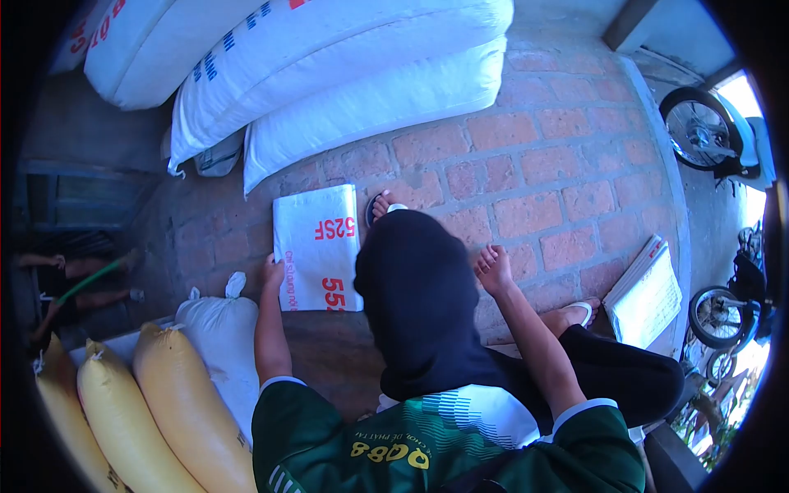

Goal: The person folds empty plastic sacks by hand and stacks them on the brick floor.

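Note:
My left hand is closed on the left edge of a flat, folded white sack with red print. Some of its fingers are hidden by the sack. Over the brick floor to the right of my raised knee, my right hand has its fingers loosely curled, with nothing visible in them. The knee, in black cloth, lies between my hands and beside the sack's right edge. A sandalled foot shows just beyond it.
Large filled white sacks are stacked ahead. Filled yellow sacks and a tied white sack stand at lower left. A flat white stack lies right of my other foot. Another person's legs show at left; a motorbike stands far right.

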The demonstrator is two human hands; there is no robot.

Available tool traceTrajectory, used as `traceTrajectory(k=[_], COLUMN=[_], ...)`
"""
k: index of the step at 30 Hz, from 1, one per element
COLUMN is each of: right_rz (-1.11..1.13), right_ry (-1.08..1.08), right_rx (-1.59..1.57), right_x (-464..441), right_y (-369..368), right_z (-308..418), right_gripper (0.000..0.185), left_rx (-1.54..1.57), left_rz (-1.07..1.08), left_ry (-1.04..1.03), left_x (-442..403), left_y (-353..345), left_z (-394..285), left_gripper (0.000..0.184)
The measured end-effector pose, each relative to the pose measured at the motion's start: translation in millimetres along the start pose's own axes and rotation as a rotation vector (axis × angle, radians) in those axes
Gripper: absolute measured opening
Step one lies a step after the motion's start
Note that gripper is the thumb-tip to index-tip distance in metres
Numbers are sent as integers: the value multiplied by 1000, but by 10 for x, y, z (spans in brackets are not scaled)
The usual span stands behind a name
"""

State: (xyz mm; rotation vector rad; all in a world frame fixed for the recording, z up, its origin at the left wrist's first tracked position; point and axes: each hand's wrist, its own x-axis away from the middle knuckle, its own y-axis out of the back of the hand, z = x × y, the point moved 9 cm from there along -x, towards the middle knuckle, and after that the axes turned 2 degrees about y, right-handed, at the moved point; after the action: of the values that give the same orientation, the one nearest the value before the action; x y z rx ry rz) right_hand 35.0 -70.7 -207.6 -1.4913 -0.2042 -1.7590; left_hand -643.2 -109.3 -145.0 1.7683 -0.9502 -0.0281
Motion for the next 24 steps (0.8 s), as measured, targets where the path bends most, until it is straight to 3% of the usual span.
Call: traceTrajectory(k=[2,3,4,6,8,9,10,12,14,17,18,19,20,21,23,24], right_rz=[-20,-15,-17,12,194,41,146,-154,-265,-380,-410,-440,-471,-503,-577,-607], right_ry=[31,36,48,64,89,95,60,153,252,379,420,445,471,497,525,533], right_rx=[5,-32,-52,-70,-160,-208,-267,-365,-493,-667,-723,-808,-892,-976,-1131,-1206], right_x=[72,88,63,84,-183,-69,-356,-96,47,46,0,70,214,287,472,553], right_y=[-1,-10,19,-20,11,12,87,168,294,716,872,982,1106,1293,1613,1726], right_z=[60,80,83,115,90,178,152,480,868,1408,1533,1666,1849,1988,2175,2249], right_gripper=[38,16,14,18,20,19,18,19,21,20,20,19,17,17,16,17], left_rx=[-54,122,202,112,-43,-121,-203,-351,-463,-529,-568,-610,-655,-645,-422,-377], left_rz=[-17,28,72,34,-76,-137,-200,-361,-556,-772,-725,-530,-323,69,742,912], left_ry=[-24,-157,-41,-95,-210,-278,-357,-491,-595,-606,-501,-225,-285,-533,-789,-867], left_x=[-238,-341,-321,-273,-192,-98,60,519,1103,1503,1354,1021,825,942,1711,2058], left_y=[-80,-173,-200,-312,-559,-778,-1064,-1644,-2164,-2515,-2519,-2507,-2374,-1994,-1103,-924], left_z=[225,284,272,-109,-562,-875,-1243,-1869,-2365,-2842,-2972,-2928,-3155,-3659,-4511,-4746], left_gripper=[47,46,44,45,45,46,46,47,48,50,51,36,37,40,48,52])
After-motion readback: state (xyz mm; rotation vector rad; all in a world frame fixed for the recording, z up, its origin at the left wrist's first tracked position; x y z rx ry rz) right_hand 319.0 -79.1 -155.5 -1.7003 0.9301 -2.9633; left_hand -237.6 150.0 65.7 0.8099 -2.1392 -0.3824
